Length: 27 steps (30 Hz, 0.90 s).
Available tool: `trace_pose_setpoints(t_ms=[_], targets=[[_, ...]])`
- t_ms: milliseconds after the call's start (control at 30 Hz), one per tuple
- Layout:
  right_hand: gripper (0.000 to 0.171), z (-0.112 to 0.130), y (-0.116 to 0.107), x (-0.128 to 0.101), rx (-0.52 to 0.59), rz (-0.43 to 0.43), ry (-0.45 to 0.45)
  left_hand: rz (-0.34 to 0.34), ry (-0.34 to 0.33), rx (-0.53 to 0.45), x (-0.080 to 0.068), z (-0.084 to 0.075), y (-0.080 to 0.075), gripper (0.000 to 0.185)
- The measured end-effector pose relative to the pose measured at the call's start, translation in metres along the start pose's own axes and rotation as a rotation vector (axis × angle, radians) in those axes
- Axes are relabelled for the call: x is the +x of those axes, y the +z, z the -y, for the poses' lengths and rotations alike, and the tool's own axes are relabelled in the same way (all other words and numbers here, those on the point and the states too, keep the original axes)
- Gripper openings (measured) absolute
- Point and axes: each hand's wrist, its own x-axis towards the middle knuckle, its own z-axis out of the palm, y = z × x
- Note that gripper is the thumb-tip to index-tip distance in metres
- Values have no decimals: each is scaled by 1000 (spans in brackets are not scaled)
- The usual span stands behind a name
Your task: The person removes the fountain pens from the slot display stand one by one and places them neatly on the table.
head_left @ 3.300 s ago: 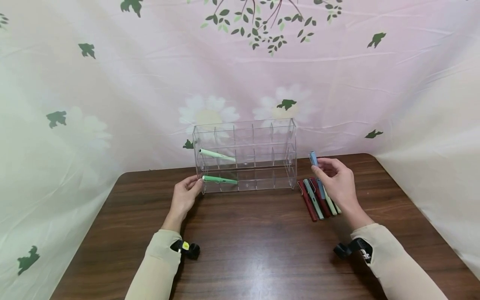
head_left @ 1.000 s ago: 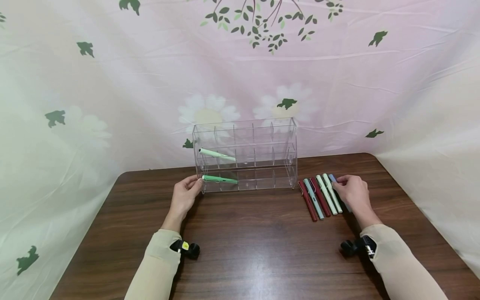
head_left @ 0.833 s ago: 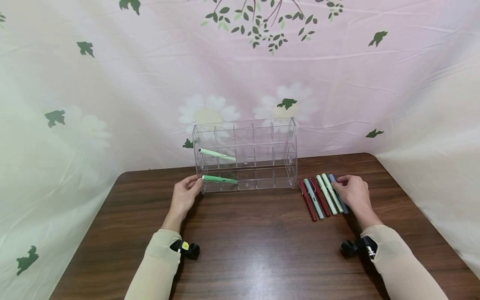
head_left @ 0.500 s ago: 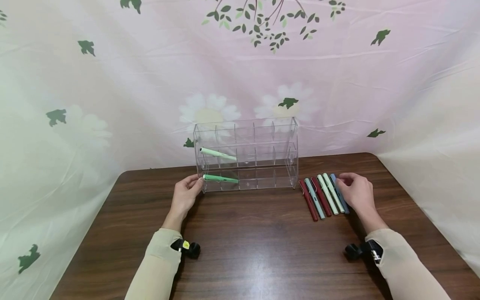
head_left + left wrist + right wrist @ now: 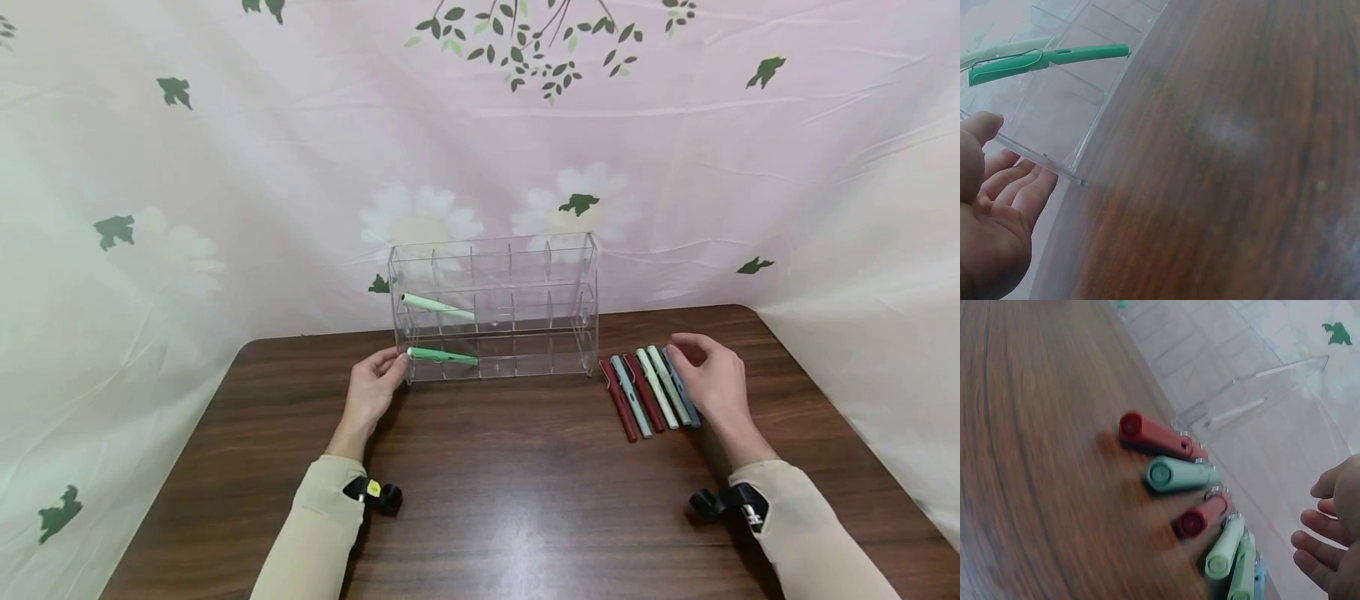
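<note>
My left hand (image 5: 371, 387) grips the left side panel of a clear acrylic pen rack (image 5: 525, 367), thumb in front and fingers behind. Across the rack's lower tier lies a green pen (image 5: 442, 357); a pale green pen (image 5: 437, 307) lies on the tier above. To the right, my right hand (image 5: 712, 375) is just over the blue pen (image 5: 686, 398), holding nothing, its fingers loosely bent in the right wrist view. That pen ends a row with a red pen (image 5: 618, 402), a teal pen (image 5: 632, 397), another red pen (image 5: 644, 393) and two light green pens (image 5: 657, 389).
The rack and pens are on a brown wooden table (image 5: 517, 483). Right behind the table hangs a patterned cloth (image 5: 300, 167), which also closes off both sides.
My right hand, which held the blue pen up earlier, has laid it at the row's right end, let go and lifted slightly. My left hand stays on the rack.
</note>
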Motion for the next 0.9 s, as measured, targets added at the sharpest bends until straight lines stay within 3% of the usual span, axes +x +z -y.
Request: trace_pose_setpoints(t_ms=[367, 900], targets=[[31, 24, 8, -8, 112, -32, -120, -3, -6, -11, 3, 3, 1, 44], [22, 48, 25, -10, 175, -54, -262, -6, -12, -16, 3, 2, 1, 44]])
